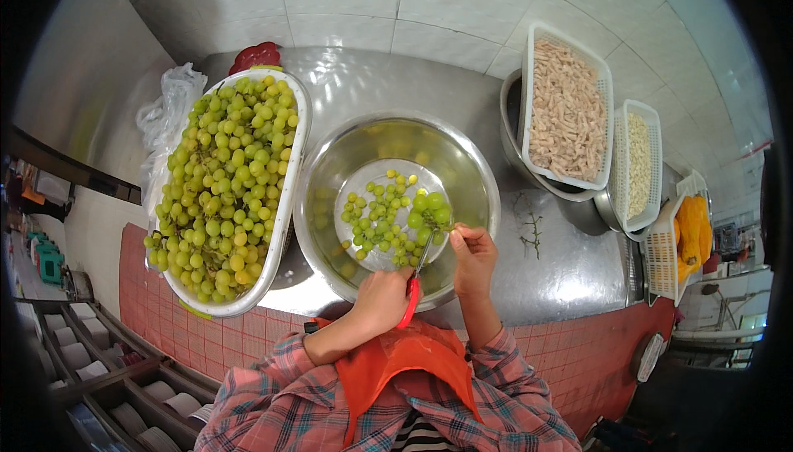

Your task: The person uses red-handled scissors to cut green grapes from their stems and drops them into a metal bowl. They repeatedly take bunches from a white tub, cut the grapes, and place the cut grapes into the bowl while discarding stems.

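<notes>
My left hand grips a pair of scissors with red handles, over the near rim of a wide stainless steel bowl. The blades reach up to the stems of a small bunch of green grapes. Pinched by its stalk between thumb and fingers, that bunch hangs from my right hand above the bowl's right side. Many loose green grapes lie on the bowl's floor. At the left, a white oval basket is heaped with grapes in bunches.
Bare grape stems lie on the steel table right of the bowl. Farther right stand a white basket of pale strips, a smaller basket of pale pieces and a basket with orange produce. Plastic bags sit behind the grape basket.
</notes>
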The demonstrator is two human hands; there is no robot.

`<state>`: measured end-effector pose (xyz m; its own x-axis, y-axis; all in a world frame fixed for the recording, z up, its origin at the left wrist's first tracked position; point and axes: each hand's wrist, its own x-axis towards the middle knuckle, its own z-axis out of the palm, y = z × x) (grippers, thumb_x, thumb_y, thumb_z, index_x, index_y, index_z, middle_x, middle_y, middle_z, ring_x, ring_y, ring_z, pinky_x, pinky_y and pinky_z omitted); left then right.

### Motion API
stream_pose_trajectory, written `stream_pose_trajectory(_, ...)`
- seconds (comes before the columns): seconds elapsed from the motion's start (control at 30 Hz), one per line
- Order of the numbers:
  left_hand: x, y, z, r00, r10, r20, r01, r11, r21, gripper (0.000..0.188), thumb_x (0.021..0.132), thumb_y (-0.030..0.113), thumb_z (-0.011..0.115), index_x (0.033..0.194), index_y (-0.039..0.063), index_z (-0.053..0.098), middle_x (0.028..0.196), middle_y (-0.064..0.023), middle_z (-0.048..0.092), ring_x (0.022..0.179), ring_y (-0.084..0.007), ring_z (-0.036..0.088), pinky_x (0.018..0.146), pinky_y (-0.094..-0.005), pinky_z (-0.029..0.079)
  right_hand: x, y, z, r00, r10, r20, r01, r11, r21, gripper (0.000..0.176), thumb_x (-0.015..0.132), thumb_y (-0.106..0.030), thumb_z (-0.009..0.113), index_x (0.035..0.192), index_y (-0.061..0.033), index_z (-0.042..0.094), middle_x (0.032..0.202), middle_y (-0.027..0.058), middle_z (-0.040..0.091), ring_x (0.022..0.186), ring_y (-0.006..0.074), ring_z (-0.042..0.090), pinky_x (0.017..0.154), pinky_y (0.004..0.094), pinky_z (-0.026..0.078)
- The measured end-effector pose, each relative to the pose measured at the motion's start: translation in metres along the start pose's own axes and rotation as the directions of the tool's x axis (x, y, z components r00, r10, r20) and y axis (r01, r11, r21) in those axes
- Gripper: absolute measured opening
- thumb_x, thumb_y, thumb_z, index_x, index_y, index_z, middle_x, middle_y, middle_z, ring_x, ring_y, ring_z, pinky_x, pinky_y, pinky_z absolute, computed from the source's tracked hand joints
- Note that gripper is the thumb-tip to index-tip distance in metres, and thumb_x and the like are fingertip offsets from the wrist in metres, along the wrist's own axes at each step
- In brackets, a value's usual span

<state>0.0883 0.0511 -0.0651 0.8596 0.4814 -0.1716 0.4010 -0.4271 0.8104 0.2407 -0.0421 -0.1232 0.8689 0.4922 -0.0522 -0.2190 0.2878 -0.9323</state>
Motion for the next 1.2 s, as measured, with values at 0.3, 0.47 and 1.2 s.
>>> stream_pose_trajectory(0.3,0.02,0.003,-0.006,0.979,-0.083,0.187,0.074,0.996,0.055,0.023,0.082,0.023,0.058,0.079,0.001,0.065,0.076,-0.0253,0.064,0.076,-0.044,0.064,0.07,-0.0499,0.049,-0.004,-0.004,0.016,0.976,-0.216,0.007,0.204,0.91,-0.362,0.007,0.084,0.002,0.069,0.09,0.0005,0.064,0.095,0.0069,0.068,0.083,0.0092,0.058,0.078,0.0235,0.048)
stream_pose_trajectory(0.47,0.028,0.003,-0.004,0.974,-0.121,0.19,0.11,0.991,0.071,0.023,0.081,0.024,0.06,0.079,0.002,0.068,0.077,-0.0248,0.065,0.078,-0.0423,0.065,0.071,-0.0484,0.05,-0.004,-0.002,0.017,0.975,-0.221,0.003,0.204,0.893,-0.4,0.006,0.084,0.001,0.069,0.089,0.0009,0.065,0.093,0.0066,0.068,0.08,0.0079,0.058,0.076,0.0223,0.047)
stream_pose_trajectory(1.2,0.021,-0.007,0.006,0.91,-0.143,0.388,0.397,0.566,-0.722,0.024,0.093,0.019,0.058,0.099,-0.004,0.062,0.064,-0.0066,0.063,0.048,-0.0105,0.056,0.045,-0.024,0.044,0.007,0.019,-0.003,0.976,0.175,-0.128,-0.149,0.971,0.185,0.008,0.088,-0.001,0.067,0.095,-0.0011,0.063,0.091,0.0071,0.067,0.08,0.0123,0.061,0.074,0.0235,0.049)
